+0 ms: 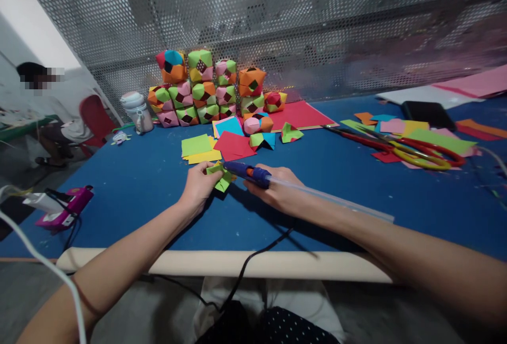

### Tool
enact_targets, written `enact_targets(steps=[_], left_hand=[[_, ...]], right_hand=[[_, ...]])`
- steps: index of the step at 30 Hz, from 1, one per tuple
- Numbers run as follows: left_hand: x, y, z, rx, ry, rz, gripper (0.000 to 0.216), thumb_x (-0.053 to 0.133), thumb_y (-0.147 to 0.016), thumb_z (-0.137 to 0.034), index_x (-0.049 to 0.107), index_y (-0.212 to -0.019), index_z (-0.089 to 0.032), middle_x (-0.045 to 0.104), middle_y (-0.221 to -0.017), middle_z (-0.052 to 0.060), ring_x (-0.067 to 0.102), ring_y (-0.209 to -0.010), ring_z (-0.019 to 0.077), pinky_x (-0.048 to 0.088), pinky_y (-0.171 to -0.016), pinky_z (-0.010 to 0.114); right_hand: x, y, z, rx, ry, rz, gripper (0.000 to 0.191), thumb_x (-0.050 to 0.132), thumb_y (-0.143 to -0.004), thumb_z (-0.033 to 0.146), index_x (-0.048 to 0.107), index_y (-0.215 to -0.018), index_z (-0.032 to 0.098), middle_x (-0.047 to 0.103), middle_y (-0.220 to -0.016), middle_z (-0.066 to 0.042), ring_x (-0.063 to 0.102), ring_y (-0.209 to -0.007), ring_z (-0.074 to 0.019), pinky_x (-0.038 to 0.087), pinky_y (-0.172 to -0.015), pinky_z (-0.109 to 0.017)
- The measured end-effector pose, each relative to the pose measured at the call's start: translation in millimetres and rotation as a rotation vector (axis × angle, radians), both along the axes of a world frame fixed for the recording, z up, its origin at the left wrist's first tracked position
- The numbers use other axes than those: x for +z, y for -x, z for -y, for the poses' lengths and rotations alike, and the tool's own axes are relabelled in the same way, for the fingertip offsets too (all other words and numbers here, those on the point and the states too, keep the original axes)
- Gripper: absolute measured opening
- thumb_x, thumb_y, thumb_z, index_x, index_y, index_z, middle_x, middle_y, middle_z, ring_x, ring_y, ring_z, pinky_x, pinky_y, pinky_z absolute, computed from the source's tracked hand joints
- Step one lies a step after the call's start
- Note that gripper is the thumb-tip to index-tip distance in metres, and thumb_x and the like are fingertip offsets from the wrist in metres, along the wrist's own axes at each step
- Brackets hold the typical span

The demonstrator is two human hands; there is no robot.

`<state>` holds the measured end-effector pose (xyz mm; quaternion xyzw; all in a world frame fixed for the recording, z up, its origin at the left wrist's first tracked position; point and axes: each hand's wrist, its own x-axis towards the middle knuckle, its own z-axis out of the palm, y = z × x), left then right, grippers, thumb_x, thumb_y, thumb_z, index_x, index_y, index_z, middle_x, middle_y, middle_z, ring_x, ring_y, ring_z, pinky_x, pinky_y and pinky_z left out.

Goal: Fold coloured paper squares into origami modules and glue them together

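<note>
My left hand (200, 183) is closed on a small folded piece of green and yellow paper (222, 179) that rests on the blue table (138, 175). My right hand (277, 192) grips a blue glue gun (247, 172) with a clear glue stick (328, 198) sticking out behind it along my forearm. The gun's tip points left and sits right at the folded paper. Its black cord (253, 257) runs over the table's front edge.
Stacked colourful paper cubes (206, 87) stand at the back by a perforated metal wall. Loose coloured paper squares (216, 143) lie ahead. Red and yellow scissors (407, 148) lie right, a pink glue gun (65, 207) left, a white bottle (137, 111) back left. A seated person (51, 106) is far left.
</note>
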<state>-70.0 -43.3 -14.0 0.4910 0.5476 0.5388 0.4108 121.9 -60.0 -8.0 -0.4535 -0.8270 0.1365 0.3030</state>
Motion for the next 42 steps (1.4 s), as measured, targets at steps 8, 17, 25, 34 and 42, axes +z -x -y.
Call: enact_targets(steps=[8, 17, 25, 34, 42], left_hand=[[2.5, 0.1, 0.8, 0.009, -0.005, -0.064, 0.014, 0.069, -0.057, -0.019, 0.061, -0.067, -0.014, 0.057, -0.059, -0.001, 0.047, -0.052, 0.0095, 0.034, -0.051, 0.022], [4.1, 0.1, 1.5, 0.015, -0.012, -0.108, 0.014, 0.068, -0.056, -0.018, 0.061, -0.067, -0.014, 0.055, -0.057, -0.003, 0.045, -0.051, 0.0085, 0.032, -0.050, 0.021], [1.9, 1.1, 0.2, 0.000, -0.012, -0.129, 0.012, 0.066, -0.058, -0.018, 0.060, -0.067, -0.014, 0.056, -0.057, -0.003, 0.046, -0.052, 0.0088, 0.032, -0.051, 0.021], [2.1, 1.8, -0.3, -0.004, -0.015, -0.099, 0.011, 0.068, -0.057, -0.015, 0.061, -0.065, -0.014, 0.056, -0.057, -0.003, 0.046, -0.052, 0.0084, 0.031, -0.050, 0.020], [4.2, 4.5, 0.4, -0.038, 0.035, 0.118, 0.020, 0.073, -0.055, -0.016, 0.060, -0.070, -0.013, 0.063, -0.064, -0.001, 0.056, -0.057, 0.0105, 0.041, -0.056, 0.021]], right_hand=[[2.8, -2.8, 1.0, 0.019, -0.058, 0.056, 0.019, 0.047, -0.084, 0.036, 0.049, -0.074, 0.020, 0.058, -0.066, -0.003, 0.047, -0.052, -0.0134, 0.025, -0.050, -0.026], [4.7, -5.7, 1.1, 0.007, -0.072, 0.101, 0.014, 0.048, -0.083, 0.032, 0.049, -0.075, 0.020, 0.061, -0.068, -0.003, 0.054, -0.057, -0.0147, 0.028, -0.051, -0.024], [6.0, -5.9, 1.7, 0.037, -0.063, 0.086, 0.012, 0.049, -0.081, 0.031, 0.050, -0.076, 0.020, 0.060, -0.066, -0.002, 0.053, -0.055, -0.0137, 0.028, -0.050, -0.024], [5.4, -5.8, 0.5, 0.020, -0.026, 0.072, 0.014, 0.049, -0.081, 0.033, 0.051, -0.076, 0.020, 0.059, -0.066, -0.002, 0.049, -0.054, -0.0136, 0.027, -0.050, -0.025], [16.5, -8.9, -2.5, 0.048, 0.157, -0.241, 0.025, 0.052, -0.079, 0.040, 0.060, -0.074, 0.017, 0.054, -0.058, 0.001, 0.047, -0.052, -0.0123, 0.034, -0.048, -0.024]])
